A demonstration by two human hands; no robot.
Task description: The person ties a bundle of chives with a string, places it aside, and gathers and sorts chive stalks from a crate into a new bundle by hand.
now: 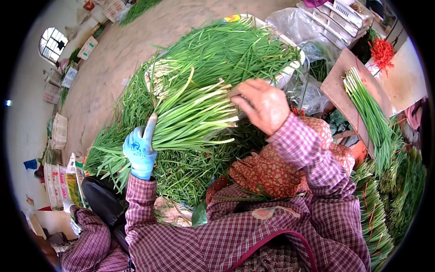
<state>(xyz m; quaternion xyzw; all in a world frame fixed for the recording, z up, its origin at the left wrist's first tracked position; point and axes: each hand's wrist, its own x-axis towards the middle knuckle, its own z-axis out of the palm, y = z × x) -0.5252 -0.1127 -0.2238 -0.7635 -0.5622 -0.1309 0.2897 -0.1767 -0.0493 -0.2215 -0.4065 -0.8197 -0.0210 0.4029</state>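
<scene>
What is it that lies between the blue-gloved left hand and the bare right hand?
In the head view, a bunch of long green stalks lies between them. The left hand holds it, and its pale ends point toward the right hand.

Leaves room to pass above the far heap of greens [226,47] and, at left, over the floor [106,59]. Gets barred between left hand [140,150] and right hand [263,103] by the held stalks [195,115]. Meets the slanted board [337,77] at right, plastic bags [292,25] and stacked crates [337,25] at far right, red patterned cloth [276,174] near
</scene>
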